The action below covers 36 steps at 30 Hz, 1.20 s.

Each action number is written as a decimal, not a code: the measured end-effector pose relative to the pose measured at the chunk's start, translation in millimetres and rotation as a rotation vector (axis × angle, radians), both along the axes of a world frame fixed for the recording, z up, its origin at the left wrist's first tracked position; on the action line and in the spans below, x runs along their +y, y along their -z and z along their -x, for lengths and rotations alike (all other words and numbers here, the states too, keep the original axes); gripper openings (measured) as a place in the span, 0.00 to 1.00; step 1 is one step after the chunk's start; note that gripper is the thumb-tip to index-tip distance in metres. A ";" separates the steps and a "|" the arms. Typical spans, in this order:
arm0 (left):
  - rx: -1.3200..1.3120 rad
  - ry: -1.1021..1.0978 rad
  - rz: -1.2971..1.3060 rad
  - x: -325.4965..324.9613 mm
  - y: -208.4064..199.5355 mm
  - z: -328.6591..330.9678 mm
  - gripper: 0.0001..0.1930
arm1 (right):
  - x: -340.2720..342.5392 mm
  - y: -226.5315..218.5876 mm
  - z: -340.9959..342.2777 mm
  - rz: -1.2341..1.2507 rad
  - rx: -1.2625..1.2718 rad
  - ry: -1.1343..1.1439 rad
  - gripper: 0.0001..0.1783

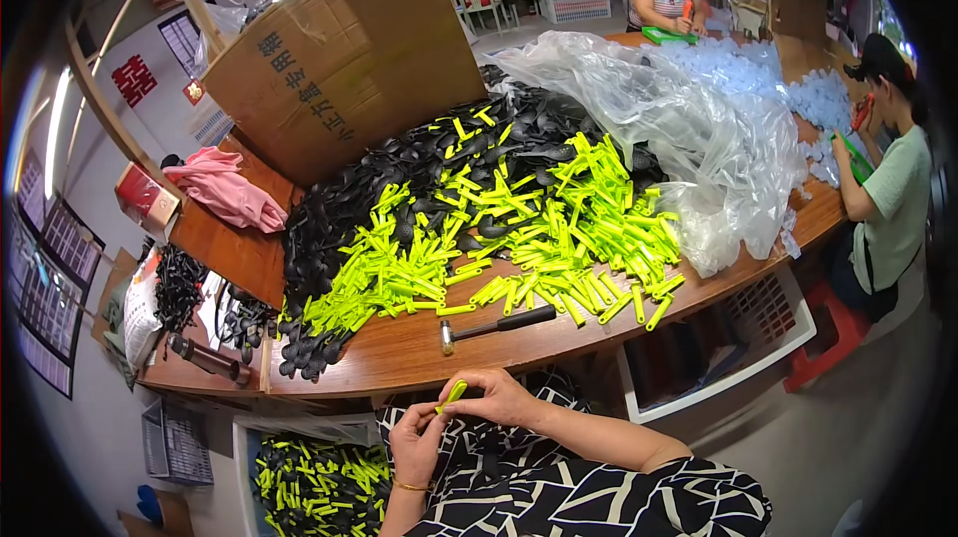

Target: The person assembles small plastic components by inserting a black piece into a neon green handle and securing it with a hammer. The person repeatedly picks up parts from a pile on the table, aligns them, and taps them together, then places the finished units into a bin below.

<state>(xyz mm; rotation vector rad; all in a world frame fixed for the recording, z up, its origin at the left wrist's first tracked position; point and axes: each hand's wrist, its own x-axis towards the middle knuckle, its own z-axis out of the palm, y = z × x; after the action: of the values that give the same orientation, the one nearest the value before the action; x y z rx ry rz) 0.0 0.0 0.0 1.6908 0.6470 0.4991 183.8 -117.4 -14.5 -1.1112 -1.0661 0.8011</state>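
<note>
Neon-yellow strip (454, 394), 1 piece, is held between the 2 hands above the person's lap, off the near edge of the table (349, 362). Left hand (413, 440): thumb and fingertips closed at the strip's lower end. Right hand (502, 399): thumb and fingers pinching it higher up. Whether a black part is attached cannot be told.

Outstanding, by appearance: a wide spread of loose yellow strips (399, 277) on the table, against a heap of black parts (344, 198). Possibly completed: mixed black and yellow pieces (319, 482) in the bin (242, 459) at lower left; joining not verifiable. Hammer (499, 324) lies on the table, untouched. Judgement: handling of this strip is unfinished; much stock is left.
</note>
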 end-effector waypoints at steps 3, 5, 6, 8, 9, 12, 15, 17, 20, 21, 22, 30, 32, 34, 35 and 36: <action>-0.050 -0.032 0.099 -2.2 -3.9 -0.4 0.10 | 2.7 -2.7 0.5 -0.043 -0.004 0.003 0.11; -0.048 -0.079 0.187 -23.8 7.2 -13.8 0.10 | -8.8 2.0 -17.6 -0.018 0.043 -0.060 0.10; -0.037 -0.100 0.167 -29.7 6.0 -10.6 0.10 | -8.0 4.0 -15.3 -0.009 0.123 -0.138 0.15; -0.033 -0.097 0.013 -26.5 5.0 -0.8 0.09 | -4.8 3.4 -12.7 -0.027 0.150 -0.161 0.19; -0.024 -0.108 -0.042 -31.1 7.1 8.9 0.09 | -6.3 2.8 -10.7 -0.012 0.169 -0.185 0.22; -0.005 -0.245 -0.214 -13.1 37.5 48.0 0.07 | -7.5 7.2 -23.7 0.022 0.209 -0.241 0.28; 0.069 -0.725 -0.153 24.2 89.6 126.2 0.08 | 2.0 8.1 -32.7 0.096 0.176 -0.099 0.13; 0.476 -0.853 -0.420 39.9 145.8 208.8 0.11 | 9.3 7.4 -44.2 0.050 0.106 0.046 0.11; 1.159 -0.839 -0.334 27.2 225.9 319.3 0.14 | 33.2 -12.1 -73.5 0.072 -0.293 0.191 0.09; 1.269 -0.800 -0.283 20.4 237.3 318.6 0.15 | 45.0 -14.0 -87.4 0.041 -0.565 0.267 0.09; 1.384 -0.762 -0.234 15.6 243.7 314.7 0.16 | 59.2 -17.5 -94.7 0.065 -0.636 0.295 0.08; 0.690 -0.857 -0.464 84.1 239.1 259.0 0.12 | 123.6 10.8 -155.6 0.244 -1.145 0.575 0.08; 0.388 -0.834 -0.518 120.6 173.6 196.6 0.11 | 116.1 17.5 -169.3 0.347 -1.160 0.587 0.09; 0.241 -0.759 -0.581 146.6 102.8 138.8 0.10 | 113.5 17.3 -173.7 0.383 -1.141 0.551 0.10; 0.198 -0.716 -0.638 155.1 69.6 113.3 0.10 | 113.8 20.5 -174.9 0.379 -1.142 0.530 0.10; 0.187 -0.647 -0.718 167.0 44.6 91.4 0.09 | 114.2 20.2 -176.0 0.377 -1.149 0.507 0.10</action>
<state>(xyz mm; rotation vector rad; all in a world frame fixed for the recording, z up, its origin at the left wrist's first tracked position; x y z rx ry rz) -91.4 167.0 -44.6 2.1974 1.2718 1.1394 359.7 -3.2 -34.7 -2.1644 -1.4633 -0.1406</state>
